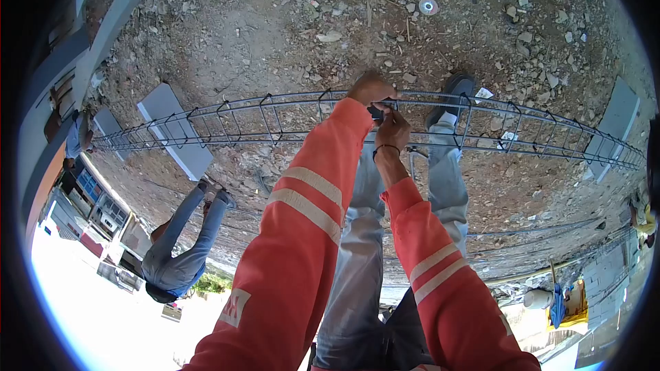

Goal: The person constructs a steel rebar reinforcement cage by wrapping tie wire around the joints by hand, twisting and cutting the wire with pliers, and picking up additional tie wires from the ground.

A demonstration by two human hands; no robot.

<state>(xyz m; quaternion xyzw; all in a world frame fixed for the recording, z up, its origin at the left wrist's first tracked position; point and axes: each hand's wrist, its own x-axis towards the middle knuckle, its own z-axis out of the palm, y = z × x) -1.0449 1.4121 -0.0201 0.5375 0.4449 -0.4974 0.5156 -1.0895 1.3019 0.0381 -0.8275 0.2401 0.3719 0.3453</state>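
A long reinforcing-bar cage point(275, 120), with thin square stirrups tied along its bars, stretches across in front of me. My left hand point(371, 88) is at the cage's far bar, fingers bent in at a stirrup joint. Just below it, my right hand point(393, 130) is closed in a pinch, its fingertips close to the left ones. What lies between the fingers is too small and partly hidden to name. A dark band circles my right wrist. Both arms are in red sleeves with pale stripes.
Grey blocks point(175, 130) and a grey slab point(614, 127) sit under the cage at either side. My shoe point(459, 89) stands beneath it on rubble-strewn dirt. Another person point(182, 254) stands behind at left. A disc point(428, 6) lies on the ground ahead.
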